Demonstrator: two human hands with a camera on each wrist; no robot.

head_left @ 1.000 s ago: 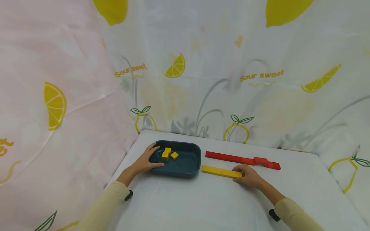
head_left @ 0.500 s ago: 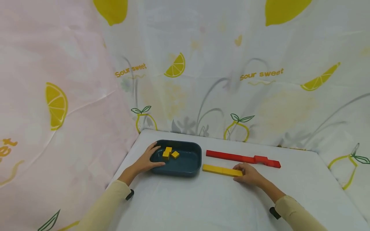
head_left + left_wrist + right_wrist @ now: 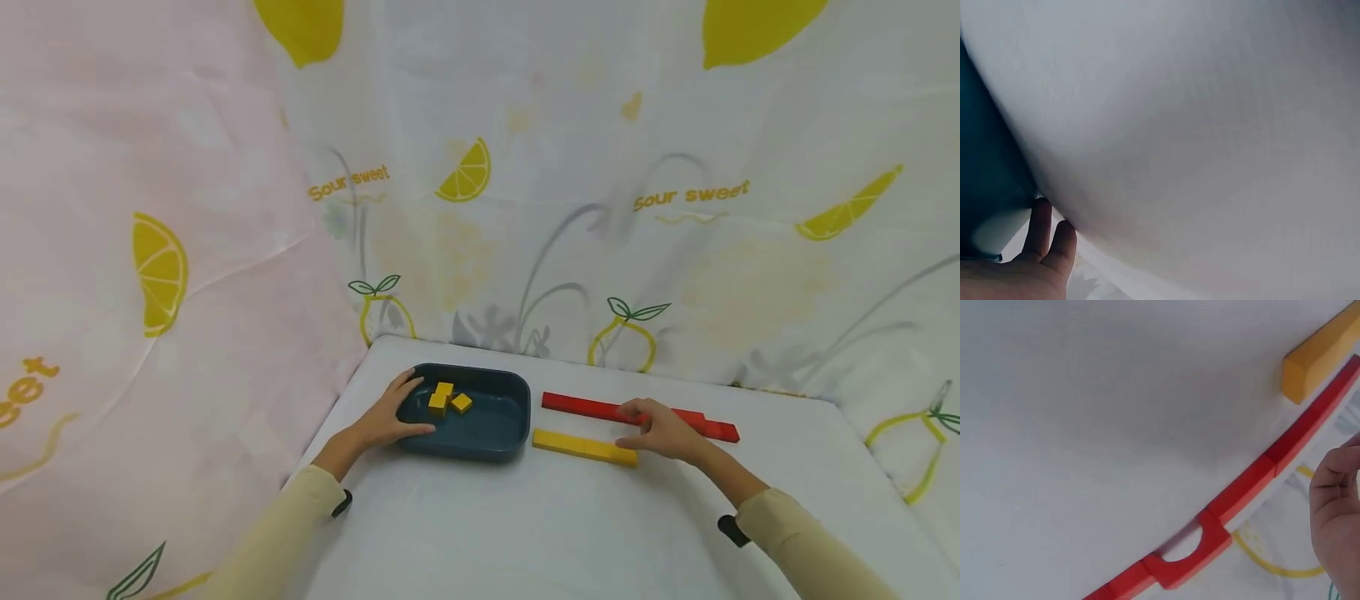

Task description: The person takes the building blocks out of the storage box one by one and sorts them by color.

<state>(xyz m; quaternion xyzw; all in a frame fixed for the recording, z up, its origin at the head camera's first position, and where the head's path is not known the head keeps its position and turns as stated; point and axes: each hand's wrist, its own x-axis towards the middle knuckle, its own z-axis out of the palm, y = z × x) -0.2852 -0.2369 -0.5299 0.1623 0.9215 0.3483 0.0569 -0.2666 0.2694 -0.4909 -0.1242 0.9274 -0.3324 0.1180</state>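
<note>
At the left end of a dark blue tray (image 3: 491, 432), my left hand (image 3: 384, 419) rests with thumb and fingers spread along the wall. In the left wrist view, two fingers of the left hand (image 3: 1038, 265) reach beside the tray's side. Inside the tray lie a few small yellow blocks (image 3: 438, 407). My right hand (image 3: 666, 433) hovers above the right end of a row of yellow blocks (image 3: 577, 445), fingers loosely bent and nothing in them. Behind that row runs a line of red blocks (image 3: 581, 406), partly hidden by the hand; one piece is arch-shaped (image 3: 1207, 553).
A white cloth covers the table (image 3: 495, 525). Lemon-patterned fabric (image 3: 525, 250) hangs right behind the table's far edge, and a pinkish sheet (image 3: 225, 375) stands along the left side.
My right hand has let go of the yellow row's right end and risen, back toward the red line. My left hand stays at the tray. The head view has shifted slightly.
</note>
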